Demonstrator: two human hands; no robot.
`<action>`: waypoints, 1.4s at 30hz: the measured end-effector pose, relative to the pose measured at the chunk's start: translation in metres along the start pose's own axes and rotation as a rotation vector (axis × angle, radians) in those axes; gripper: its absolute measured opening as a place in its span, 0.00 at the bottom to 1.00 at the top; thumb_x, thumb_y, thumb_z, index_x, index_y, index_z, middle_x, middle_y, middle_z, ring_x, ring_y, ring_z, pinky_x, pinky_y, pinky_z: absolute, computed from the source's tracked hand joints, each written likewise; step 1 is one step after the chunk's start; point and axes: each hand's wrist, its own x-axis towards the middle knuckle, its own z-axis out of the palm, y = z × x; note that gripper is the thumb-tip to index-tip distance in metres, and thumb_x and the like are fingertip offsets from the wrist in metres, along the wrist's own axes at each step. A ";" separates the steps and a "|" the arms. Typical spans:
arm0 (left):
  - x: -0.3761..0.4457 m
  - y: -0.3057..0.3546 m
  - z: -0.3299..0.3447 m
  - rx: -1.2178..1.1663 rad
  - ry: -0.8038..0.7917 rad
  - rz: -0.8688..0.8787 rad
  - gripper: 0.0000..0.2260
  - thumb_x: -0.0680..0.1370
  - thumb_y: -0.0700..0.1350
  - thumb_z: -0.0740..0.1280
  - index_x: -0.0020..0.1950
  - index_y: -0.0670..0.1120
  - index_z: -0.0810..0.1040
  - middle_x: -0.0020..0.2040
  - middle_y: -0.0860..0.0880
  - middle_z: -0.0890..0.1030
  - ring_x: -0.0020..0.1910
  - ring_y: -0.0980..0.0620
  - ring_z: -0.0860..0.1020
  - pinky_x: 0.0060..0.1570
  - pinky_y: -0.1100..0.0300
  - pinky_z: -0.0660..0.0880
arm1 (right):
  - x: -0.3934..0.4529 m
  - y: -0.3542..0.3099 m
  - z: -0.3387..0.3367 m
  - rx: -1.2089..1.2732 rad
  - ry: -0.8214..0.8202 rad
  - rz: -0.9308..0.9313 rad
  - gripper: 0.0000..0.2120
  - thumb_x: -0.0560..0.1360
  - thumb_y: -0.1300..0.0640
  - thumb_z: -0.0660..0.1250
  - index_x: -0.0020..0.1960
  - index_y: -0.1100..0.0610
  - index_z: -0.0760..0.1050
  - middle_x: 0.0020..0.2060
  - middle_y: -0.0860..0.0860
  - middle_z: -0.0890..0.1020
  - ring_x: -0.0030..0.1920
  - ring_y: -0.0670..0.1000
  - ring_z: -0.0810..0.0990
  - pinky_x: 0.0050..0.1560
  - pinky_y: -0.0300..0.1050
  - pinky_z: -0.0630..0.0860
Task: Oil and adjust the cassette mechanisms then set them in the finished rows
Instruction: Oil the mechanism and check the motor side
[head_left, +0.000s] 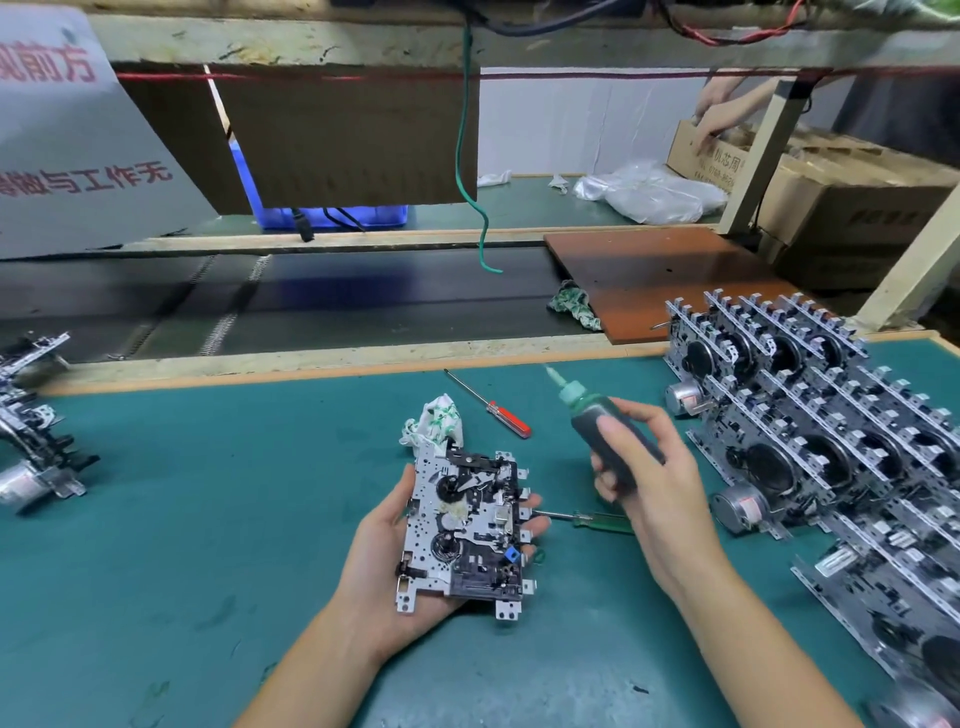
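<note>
A crumpled rag (434, 422) lies on the green tabletop (208, 519). Beyond it run a dark belt (311, 306) and a brown board (660, 275). Cardboard boxes (841, 197) stand far right.

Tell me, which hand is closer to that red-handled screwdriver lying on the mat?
Right. The right hand, gripping the oil bottle, sits just right of the red-handled screwdriver; the left hand is lower, under the cassette mechanism.

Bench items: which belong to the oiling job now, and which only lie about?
In use:
- cassette mechanism, held in left hand
- oil bottle, gripped by right hand
- finished rows
- green screwdriver
- red screwdriver

Lying about:
- crumpled rag
- second rag
- plastic bags
- cardboard boxes
</note>
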 end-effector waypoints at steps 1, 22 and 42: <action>0.000 0.000 -0.001 -0.001 0.002 0.000 0.31 0.78 0.60 0.55 0.65 0.35 0.74 0.67 0.30 0.70 0.65 0.30 0.70 0.63 0.37 0.69 | 0.001 -0.002 0.000 0.120 -0.014 0.041 0.11 0.65 0.55 0.71 0.47 0.54 0.76 0.29 0.49 0.77 0.26 0.45 0.68 0.24 0.35 0.64; -0.001 0.000 0.001 -0.001 0.058 0.004 0.30 0.77 0.60 0.56 0.61 0.35 0.78 0.64 0.30 0.73 0.61 0.29 0.74 0.64 0.38 0.65 | -0.004 0.005 0.009 0.019 0.069 0.113 0.19 0.70 0.48 0.67 0.33 0.54 0.59 0.21 0.46 0.56 0.19 0.43 0.54 0.20 0.32 0.53; -0.002 0.000 0.003 0.026 0.069 0.003 0.30 0.77 0.60 0.56 0.60 0.35 0.79 0.64 0.31 0.73 0.61 0.29 0.74 0.64 0.38 0.67 | -0.003 0.010 0.007 -0.055 0.067 0.062 0.20 0.74 0.50 0.65 0.31 0.52 0.57 0.21 0.45 0.55 0.20 0.44 0.53 0.21 0.33 0.54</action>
